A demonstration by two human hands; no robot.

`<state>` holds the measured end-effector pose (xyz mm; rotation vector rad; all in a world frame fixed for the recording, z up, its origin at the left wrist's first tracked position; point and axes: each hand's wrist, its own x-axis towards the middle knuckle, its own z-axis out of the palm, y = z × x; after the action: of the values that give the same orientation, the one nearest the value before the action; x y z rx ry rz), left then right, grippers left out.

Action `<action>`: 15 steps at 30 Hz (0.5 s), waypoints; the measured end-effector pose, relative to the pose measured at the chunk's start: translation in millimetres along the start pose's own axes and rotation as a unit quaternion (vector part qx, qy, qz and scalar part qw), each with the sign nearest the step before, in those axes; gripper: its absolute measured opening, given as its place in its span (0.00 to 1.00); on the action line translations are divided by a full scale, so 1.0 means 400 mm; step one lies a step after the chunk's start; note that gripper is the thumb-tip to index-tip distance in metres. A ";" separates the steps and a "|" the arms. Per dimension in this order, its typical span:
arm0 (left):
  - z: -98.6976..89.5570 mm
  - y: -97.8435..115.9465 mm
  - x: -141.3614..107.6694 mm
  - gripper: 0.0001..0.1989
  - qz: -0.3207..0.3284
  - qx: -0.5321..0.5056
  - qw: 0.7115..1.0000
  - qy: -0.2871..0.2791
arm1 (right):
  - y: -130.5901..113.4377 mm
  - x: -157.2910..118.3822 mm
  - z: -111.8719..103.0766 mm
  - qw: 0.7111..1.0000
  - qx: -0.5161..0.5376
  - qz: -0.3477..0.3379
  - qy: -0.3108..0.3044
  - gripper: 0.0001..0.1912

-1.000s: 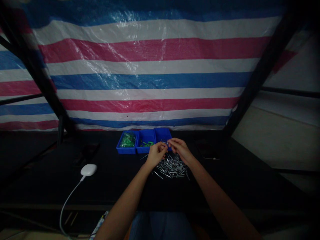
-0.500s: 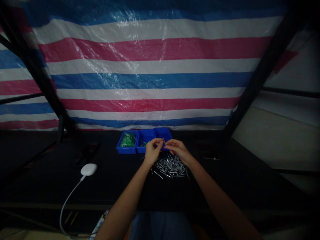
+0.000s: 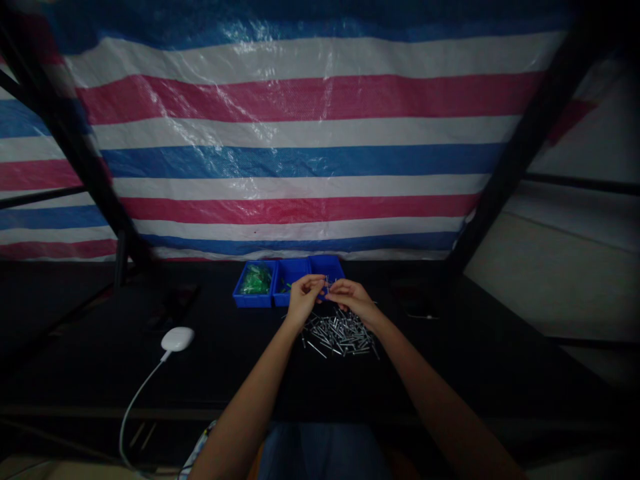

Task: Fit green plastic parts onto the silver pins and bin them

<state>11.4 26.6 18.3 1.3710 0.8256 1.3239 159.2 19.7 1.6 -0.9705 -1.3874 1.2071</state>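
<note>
My left hand [image 3: 304, 297] and my right hand [image 3: 351, 297] meet above the near edge of the right blue bin [image 3: 325, 262]. Between their fingertips is a small metal piece [image 3: 327, 283], thin and silvery; its exact shape is too small to tell. Both hands have their fingers pinched together at it. Just below them a heap of metal pins [image 3: 343, 333] lies loose on the black table. The middle blue bin [image 3: 293, 268] holds a few green pieces, partly hidden by my left hand. Clear bags with green pieces [image 3: 257, 279] fill the left blue bin [image 3: 253, 303].
A white rounded device [image 3: 177, 339] with a cable lies on the black table [image 3: 225, 373] at the left. Dark flat objects lie farther back on both sides. Behind the table hangs a striped plastic sheet [image 3: 300, 160] between black frame posts.
My hands have shifted very slightly, and a little more of the metal piece shows between the fingertips. The bins and the heap look the same.
</note>
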 end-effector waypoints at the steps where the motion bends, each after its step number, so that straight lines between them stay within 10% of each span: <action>1: 0.000 0.000 0.000 0.17 0.000 0.001 1.000 0.000 | 0.000 0.000 0.000 1.000 -0.001 0.000 0.000 0.16; 15: 0.001 0.003 0.001 0.17 0.000 0.007 1.000 0.020 | 0.003 0.008 -0.010 0.999 0.000 -0.002 0.035 0.16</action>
<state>11.6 26.7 19.7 1.3595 0.8637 1.3528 162.5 23.6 0.8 -1.0010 -1.3340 1.1586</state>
